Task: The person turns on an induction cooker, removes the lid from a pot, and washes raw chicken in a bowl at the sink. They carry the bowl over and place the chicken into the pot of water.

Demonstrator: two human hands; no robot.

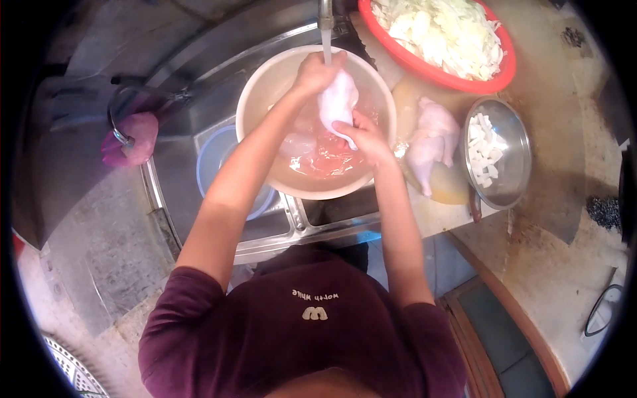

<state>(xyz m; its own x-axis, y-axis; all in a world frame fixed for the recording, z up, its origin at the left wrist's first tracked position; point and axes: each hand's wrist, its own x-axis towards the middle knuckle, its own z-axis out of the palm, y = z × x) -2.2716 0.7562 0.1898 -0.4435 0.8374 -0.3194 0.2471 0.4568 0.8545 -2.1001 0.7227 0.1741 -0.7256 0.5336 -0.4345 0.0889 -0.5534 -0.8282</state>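
Above a large cream basin [247,99] I hold a raw chicken leg [338,101] in both hands. My left hand [320,71] is closed around its upper end, right under the stream from the tap [326,20]. Lower down, my right hand [363,136] grips the thin end between thumb and fingers. Pinkish water [325,162] stands in the basin, and another pale piece [297,144] lies partly under its surface. To the right, raw chicken [432,136] rests on a round yellowish board [451,192].
A steel bowl [512,179] of white cubes [483,149] stands right of the board. Behind it sits a red basin [424,74] of shredded cabbage [441,33]. A blue-rimmed tub [207,162] is in the steel sink [199,113]. A pink item [139,139] lies at the left edge.
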